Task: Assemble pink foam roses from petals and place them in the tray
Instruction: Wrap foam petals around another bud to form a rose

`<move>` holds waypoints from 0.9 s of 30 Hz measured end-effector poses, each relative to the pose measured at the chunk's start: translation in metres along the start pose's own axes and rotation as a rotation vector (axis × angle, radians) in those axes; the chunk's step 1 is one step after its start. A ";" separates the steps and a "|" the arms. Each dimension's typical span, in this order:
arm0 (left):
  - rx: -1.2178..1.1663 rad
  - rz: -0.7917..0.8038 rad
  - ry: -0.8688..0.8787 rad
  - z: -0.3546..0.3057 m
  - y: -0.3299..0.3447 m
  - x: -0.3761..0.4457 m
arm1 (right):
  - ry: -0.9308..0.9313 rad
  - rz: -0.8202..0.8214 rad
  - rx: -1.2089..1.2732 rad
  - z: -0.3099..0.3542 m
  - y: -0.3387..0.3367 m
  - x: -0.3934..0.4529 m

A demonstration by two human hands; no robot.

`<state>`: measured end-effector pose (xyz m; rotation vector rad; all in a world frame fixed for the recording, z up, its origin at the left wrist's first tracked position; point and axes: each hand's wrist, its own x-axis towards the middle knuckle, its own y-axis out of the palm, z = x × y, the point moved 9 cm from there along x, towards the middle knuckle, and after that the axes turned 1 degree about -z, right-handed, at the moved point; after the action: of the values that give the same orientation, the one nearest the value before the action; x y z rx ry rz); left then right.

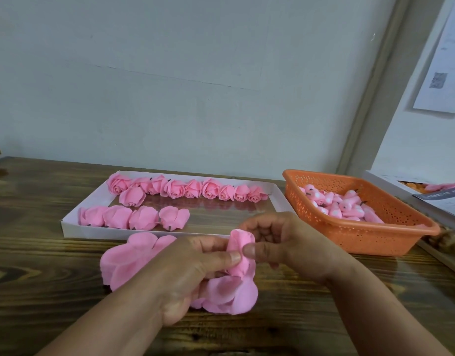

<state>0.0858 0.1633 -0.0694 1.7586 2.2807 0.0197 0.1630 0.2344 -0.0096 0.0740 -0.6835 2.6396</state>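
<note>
On the wooden table [41, 253] in front of me, furthest left, lies a stack of flat pink petal sheets [128, 260], just this side of the white tray [67, 226]. The tray holds a back row of finished roses [185, 188] and, along its near left edge, four flatter, half-opened ones [134, 217]. My left hand [193, 273] reaches across the petal stack, its thumb and fingers curled round the rose I am building [240, 255], the thumb pressed against the rolled centre while loose outer petals [231, 294] droop below my palm. My right hand [280, 242] meets it from the other side, fingers bent, thumb pinching the top of the same rolled bud. Further right stands an orange perforated basket [360, 235] holding small pink bud cores [344, 204]. Beyond it, at the table's right edge, a box [391, 183] is only partly in view.
</note>
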 end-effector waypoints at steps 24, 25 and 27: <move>0.153 -0.098 -0.052 -0.001 -0.007 -0.008 | -0.050 -0.040 -0.120 0.003 0.009 -0.002; 0.150 -0.094 -0.052 -0.001 -0.007 -0.007 | -0.046 -0.036 -0.122 0.004 0.009 -0.002; 0.136 -0.083 -0.042 -0.001 -0.006 -0.007 | -0.043 -0.052 -0.129 0.005 0.007 -0.002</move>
<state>0.0812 0.1551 -0.0678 1.7082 2.3726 -0.1902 0.1614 0.2256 -0.0085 0.1106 -0.8531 2.5439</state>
